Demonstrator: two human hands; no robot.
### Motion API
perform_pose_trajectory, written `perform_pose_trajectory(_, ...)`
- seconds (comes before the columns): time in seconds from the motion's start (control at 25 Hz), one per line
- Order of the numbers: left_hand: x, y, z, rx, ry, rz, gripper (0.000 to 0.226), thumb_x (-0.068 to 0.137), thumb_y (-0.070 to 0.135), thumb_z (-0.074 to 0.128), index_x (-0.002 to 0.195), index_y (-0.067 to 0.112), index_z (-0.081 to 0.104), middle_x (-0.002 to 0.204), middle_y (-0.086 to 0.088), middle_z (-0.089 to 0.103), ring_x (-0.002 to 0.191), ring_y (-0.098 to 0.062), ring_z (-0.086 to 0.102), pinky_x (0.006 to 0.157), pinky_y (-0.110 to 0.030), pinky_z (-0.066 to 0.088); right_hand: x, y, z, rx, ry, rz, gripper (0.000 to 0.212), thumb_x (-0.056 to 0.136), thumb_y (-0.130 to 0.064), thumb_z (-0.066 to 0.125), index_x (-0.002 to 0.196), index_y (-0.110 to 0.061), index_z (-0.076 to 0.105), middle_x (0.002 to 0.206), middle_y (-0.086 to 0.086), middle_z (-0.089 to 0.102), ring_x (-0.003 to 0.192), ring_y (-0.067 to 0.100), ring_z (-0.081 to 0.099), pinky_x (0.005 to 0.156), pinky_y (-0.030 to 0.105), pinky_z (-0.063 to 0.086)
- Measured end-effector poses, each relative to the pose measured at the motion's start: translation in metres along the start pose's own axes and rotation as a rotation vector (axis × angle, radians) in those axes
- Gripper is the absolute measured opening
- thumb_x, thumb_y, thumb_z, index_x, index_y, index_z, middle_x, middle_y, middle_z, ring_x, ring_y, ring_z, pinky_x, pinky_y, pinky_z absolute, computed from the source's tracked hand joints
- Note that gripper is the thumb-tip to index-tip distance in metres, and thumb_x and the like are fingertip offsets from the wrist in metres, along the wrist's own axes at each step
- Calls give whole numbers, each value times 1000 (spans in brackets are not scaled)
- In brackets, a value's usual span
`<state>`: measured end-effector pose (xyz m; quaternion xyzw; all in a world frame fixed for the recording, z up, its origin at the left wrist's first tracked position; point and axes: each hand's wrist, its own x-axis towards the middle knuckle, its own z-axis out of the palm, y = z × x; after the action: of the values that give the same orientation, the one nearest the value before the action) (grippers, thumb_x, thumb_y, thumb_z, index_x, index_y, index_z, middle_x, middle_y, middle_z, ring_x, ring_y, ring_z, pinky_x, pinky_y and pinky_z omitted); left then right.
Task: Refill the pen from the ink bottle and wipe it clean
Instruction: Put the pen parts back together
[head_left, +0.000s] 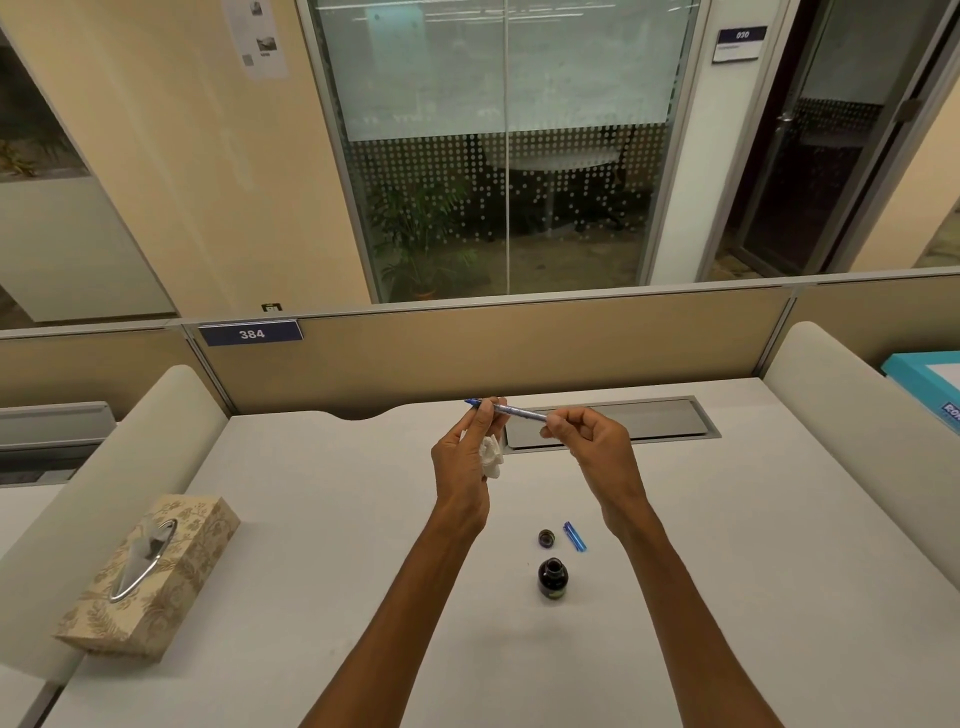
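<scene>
Wiping stage, centre frame: my right hand (582, 441) pinches the pen (519, 413) by its rear; my left hand (470, 457) grips its tip with a tissue (491, 457). I should draw the tissue along gently. Below stand the open ink bottle (552, 578), its lid (546, 538), the pen cap (574, 536); tissue box (150, 571) lower left, nothing obstructing.

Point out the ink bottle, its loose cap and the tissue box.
ink bottle (552, 581): head view, on the dark glass body.
loose cap (546, 538): head view, on its top.
tissue box (193, 566): head view, on its patterned top.

"384" on partition plate (251, 333)
</scene>
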<state>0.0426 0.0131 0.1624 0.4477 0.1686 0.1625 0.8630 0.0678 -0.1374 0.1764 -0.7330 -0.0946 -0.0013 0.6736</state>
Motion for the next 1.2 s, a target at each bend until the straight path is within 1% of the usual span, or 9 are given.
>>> perform_pose_trajectory(0.16, -3, -4, 3, 100, 1, 61, 13, 92, 21, 65, 94, 22, 78, 104, -5, 78, 111, -25, 70, 110, -45, 45, 0, 4, 9, -85, 115, 7, 25, 98, -37, 53, 81, -27, 69, 73, -4, 73, 78, 14, 67, 74, 24, 51)
perform_pose_trajectory(0.28, -2, -4, 3, 128, -5, 73, 15, 92, 24, 66, 87, 26, 80, 105, -4, 78, 112, -25, 69, 110, -47, 44, -1, 5, 12, -125, 108, 38, 39, 100, -40, 47, 73, -20, 67, 69, 3, 70, 81, 21, 69, 75, 29, 51)
perform_pose_trajectory(0.4, -2, -5, 2, 135, -1, 68, 14, 92, 24, 66, 88, 25, 80, 106, -7, 77, 113, -27, 68, 107, -48, 47, 0, 8, 12, -92, 81, 109, 51, 100, -43, 44, 62, -14, 61, 64, 2, 67, 88, 16, 70, 81, 29, 50)
perform_pose_trajectory(0.64, 1, -6, -3, 151, 8, 56, 15, 90, 27, 68, 84, 27, 82, 101, -5, 78, 115, -31, 66, 107, -50, 46, -2, 1, 7, 3, -46, 246, 50, 102, -40, 44, 62, -13, 58, 61, 6, 63, 87, 13, 73, 92, 37, 47)
perform_pose_trajectory(0.76, 1, -4, -4, 136, -44, 36, 15, 91, 24, 67, 88, 23, 82, 105, -8, 77, 115, -29, 67, 109, -48, 44, -5, -3, 2, 48, -98, 291, 41, 101, -37, 45, 77, -12, 67, 69, 2, 73, 91, 13, 72, 88, 38, 47)
perform_pose_trajectory(0.92, 0, -6, -5, 194, -46, 34, 14, 90, 28, 69, 88, 24, 82, 107, -7, 77, 117, -30, 65, 104, -45, 48, -5, 0, -4, -98, -124, 104, 24, 99, -31, 52, 110, -20, 70, 101, -5, 73, 103, 10, 64, 78, 20, 48)
perform_pose_trajectory(1.04, -6, -14, -5, 263, -23, -11, 16, 87, 37, 71, 91, 26, 82, 105, -5, 77, 116, -29, 64, 89, -35, 51, -4, -1, -4, -205, -161, -97, 18, 91, -31, 66, 107, -25, 72, 100, -14, 71, 98, -3, 64, 83, 9, 49)
perform_pose_trajectory(1.12, -9, -19, -3, 289, -30, -26, 20, 85, 39, 73, 93, 24, 82, 104, -7, 77, 112, -29, 65, 84, -32, 50, -5, 3, -4, -303, -156, -173, 14, 87, -31, 71, 101, -28, 72, 93, -20, 69, 90, -12, 62, 78, 2, 46)
perform_pose_trajectory(1.2, -12, -22, -1, 308, -40, -29, 21, 84, 40, 74, 93, 22, 82, 102, -7, 78, 111, -30, 65, 81, -30, 50, -5, 9, -5, -357, -131, -184, 12, 86, -32, 73, 98, -30, 72, 87, -23, 67, 84, -11, 63, 73, 3, 46)
